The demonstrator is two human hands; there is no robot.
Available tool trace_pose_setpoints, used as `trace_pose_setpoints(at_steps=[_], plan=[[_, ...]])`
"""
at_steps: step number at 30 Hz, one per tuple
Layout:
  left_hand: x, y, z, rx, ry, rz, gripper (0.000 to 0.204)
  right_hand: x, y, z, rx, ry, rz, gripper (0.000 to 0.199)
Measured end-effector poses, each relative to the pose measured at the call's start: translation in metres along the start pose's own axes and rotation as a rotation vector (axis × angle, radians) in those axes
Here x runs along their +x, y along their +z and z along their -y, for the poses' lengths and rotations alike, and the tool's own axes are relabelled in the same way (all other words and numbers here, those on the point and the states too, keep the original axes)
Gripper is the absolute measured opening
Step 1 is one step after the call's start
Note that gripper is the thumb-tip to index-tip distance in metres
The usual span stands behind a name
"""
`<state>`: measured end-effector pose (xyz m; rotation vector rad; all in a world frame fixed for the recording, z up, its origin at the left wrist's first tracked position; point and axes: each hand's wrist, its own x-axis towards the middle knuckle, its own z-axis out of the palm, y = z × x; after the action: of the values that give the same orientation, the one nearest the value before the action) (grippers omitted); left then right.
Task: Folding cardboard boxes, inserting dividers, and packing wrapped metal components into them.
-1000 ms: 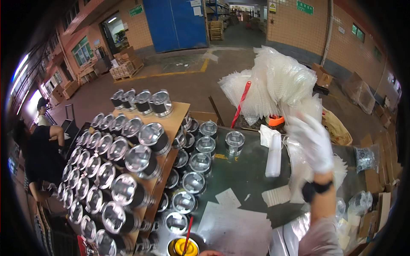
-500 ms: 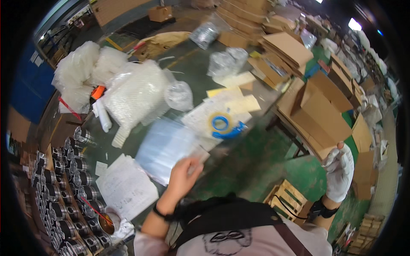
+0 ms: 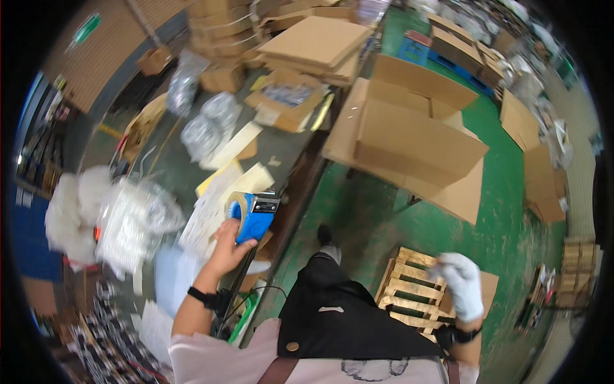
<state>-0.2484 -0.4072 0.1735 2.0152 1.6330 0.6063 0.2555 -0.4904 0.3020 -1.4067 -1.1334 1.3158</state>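
Left hand (image 3: 225, 248) grips tape dispenser (image 3: 257, 224), slanting away rightward.

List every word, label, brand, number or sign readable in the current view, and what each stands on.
Nothing is legible.
Green wall sign: too small and blurred.
White papers on the table: marks too blurred to read.
Blue tape dispenser in the left hand: no readable lettering.

The tape dispenser (image 3: 258, 225) is blue, the floor (image 3: 502, 192) green.
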Motion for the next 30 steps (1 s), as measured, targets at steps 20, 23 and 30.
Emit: trace_pose_setpoints(at_steps=[20, 23, 30], plan=[[0.415, 0.233, -0.279, 0.145, 0.898, 0.058, 0.053, 0.338, -0.248, 0.102, -0.013, -0.373, -0.494, 0.054], [0.471, 0.313, -0.259, 0.445, 0.711, -0.031, 0.056, 0.486, -0.273, 0.137, -0.662, -0.259, -0.443, 0.048], [0.484, 0.379, -0.227, 0.382, 0.422, -0.153, 0.048, 0.639, -0.247, 0.022, -0.892, -0.133, 0.042, 0.047]])
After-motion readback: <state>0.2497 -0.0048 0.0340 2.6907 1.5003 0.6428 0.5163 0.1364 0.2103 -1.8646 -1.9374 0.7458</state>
